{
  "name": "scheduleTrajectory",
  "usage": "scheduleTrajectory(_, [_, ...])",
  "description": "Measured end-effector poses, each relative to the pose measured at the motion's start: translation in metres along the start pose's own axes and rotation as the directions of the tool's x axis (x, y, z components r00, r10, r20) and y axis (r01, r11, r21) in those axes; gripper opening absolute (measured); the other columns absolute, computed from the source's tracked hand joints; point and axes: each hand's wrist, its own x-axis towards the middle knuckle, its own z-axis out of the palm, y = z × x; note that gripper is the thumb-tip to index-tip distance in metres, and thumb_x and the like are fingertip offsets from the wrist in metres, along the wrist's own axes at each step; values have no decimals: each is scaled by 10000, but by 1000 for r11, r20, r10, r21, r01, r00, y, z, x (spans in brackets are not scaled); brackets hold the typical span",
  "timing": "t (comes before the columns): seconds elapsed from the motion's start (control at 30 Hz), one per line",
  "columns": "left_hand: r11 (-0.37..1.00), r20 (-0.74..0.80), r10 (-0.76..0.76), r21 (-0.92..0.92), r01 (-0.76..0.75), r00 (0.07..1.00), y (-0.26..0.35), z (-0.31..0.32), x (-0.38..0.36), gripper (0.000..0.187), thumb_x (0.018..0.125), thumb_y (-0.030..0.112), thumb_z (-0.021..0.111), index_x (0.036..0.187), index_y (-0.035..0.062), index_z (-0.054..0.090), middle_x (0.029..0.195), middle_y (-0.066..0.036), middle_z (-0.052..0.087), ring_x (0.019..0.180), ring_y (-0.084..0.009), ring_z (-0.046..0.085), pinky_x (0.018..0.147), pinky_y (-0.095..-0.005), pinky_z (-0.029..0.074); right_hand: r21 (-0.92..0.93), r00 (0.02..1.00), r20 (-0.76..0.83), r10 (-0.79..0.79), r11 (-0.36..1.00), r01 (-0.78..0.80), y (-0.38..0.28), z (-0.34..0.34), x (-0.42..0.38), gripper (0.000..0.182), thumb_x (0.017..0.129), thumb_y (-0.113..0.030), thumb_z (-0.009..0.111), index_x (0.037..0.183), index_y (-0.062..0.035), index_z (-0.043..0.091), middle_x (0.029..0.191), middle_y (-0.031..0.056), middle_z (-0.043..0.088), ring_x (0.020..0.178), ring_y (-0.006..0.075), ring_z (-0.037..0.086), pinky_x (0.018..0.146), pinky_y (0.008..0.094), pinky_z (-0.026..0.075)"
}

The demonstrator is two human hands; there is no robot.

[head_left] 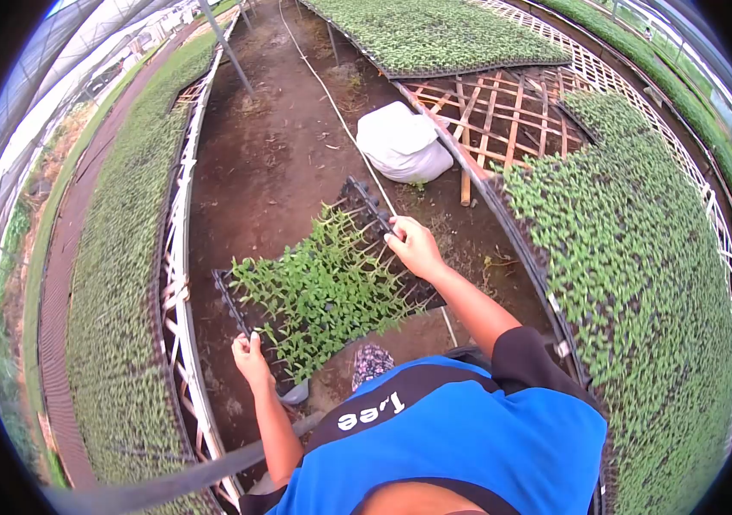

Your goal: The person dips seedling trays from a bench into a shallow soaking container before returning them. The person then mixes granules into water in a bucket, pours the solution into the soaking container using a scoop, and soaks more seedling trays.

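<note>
A black seedling tray [229,300] full of green seedlings [323,296] is held in front of me, above the soil path. My left hand [252,359] grips its left edge, with thumb and fingers closed on the rim. On the right edge, my right hand [415,246] is closed on the rim too. Toward the right side of the tray the plants lean over, with pale stems showing. The tray's underside is hidden.
Slatted benches with seedlings run along both sides, the left bench [126,300] and the right bench [641,283]. Bare wooden slats [503,112] show on the right. A white sack [400,142] sits on the soil path [250,163], beside a pale hose [319,81].
</note>
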Motion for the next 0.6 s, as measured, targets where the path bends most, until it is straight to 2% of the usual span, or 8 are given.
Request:
scheduleTrajectory(0.13, [998, 112, -47, -30, 50, 993, 19, 98, 80, 168, 773, 62, 573, 707, 73, 419, 734, 32, 392, 651, -61, 365, 614, -199, 317, 10, 997, -71, 36, 999, -35, 46, -4, 96, 204, 702, -139, 599, 749, 20, 480, 698, 113, 497, 632, 231, 508, 625, 313, 406])
scheduleTrajectory(0.23, [998, 251, -30, -44, 42, 967, 8, 180, 156, 128, 771, 96, 590, 796, 48, 473, 770, 30, 402, 674, -63, 390, 632, -202, 339, 26, 988, -140, 59, 998, -56, 93, -13, 169, 232, 705, -164, 595, 687, 1, 433, 597, 95, 449, 560, 196, 469, 561, 319, 394])
scheduleTrajectory(0.33, [994, 361, -2, -98, 40, 933, 20, 278, 220, 171, 757, 129, 616, 826, 33, 491, 753, 36, 360, 651, -64, 354, 613, -196, 326, -107, 975, -215, 58, 991, -83, 125, -45, 248, 272, 707, -197, 596, 630, -35, 391, 512, 41, 351, 510, 133, 377, 491, 311, 345])
scheduleTrajectory(0.37, [991, 399, -4, -124, 59, 917, 24, 309, 238, 214, 778, 83, 584, 676, 121, 400, 691, 54, 411, 638, -47, 359, 609, -193, 297, -97, 946, -144, 290, 947, -306, 130, -65, 270, 249, 720, -124, 606, 626, -40, 391, 728, 32, 508, 700, 88, 437, 624, 256, 377])
scheduleTrajectory(0.43, [967, 522, -26, -204, 155, 852, 35, 376, 274, 198, 779, 85, 582, 684, 120, 412, 701, 52, 444, 640, -45, 394, 606, -194, 327, -138, 950, -244, 197, 962, -235, 135, -104, 317, 259, 720, -133, 605, 626, -44, 381, 765, 69, 526, 794, 112, 471, 664, 276, 383])
scheduleTrajectory(0.5, [942, 612, -13, -257, 214, 791, 54, 450, 292, 184, 779, 82, 584, 696, 116, 424, 706, 33, 490, 624, -59, 442, 586, -202, 366, -302, 934, -358, 9, 945, -125, 174, -143, 368, 272, 695, -208, 602, 625, -45, 395, 575, 63, 433, 558, 157, 421, 540, 315, 360])
scheduleTrajectory(0.57, [894, 716, -28, -294, 337, 697, 66, 515, 304, 195, 772, 79, 591, 691, 117, 417, 705, 24, 503, 626, -70, 463, 601, -214, 388, -412, 921, -381, -86, 907, -86, 199, -190, 413, 264, 681, -215, 606, 641, -40, 412, 586, 85, 456, 560, 180, 441, 543, 321, 370])
scheduleTrajectory(0.6, [855, 778, -62, -281, 435, 626, 82, 540, 298, 196, 769, 82, 595, 701, 120, 415, 707, 36, 469, 658, -66, 430, 635, -217, 350, -440, 916, -400, -39, 884, -155, 203, -212, 430, 264, 677, -222, 606, 647, -39, 419, 592, 94, 467, 561, 189, 448, 543, 325, 375])
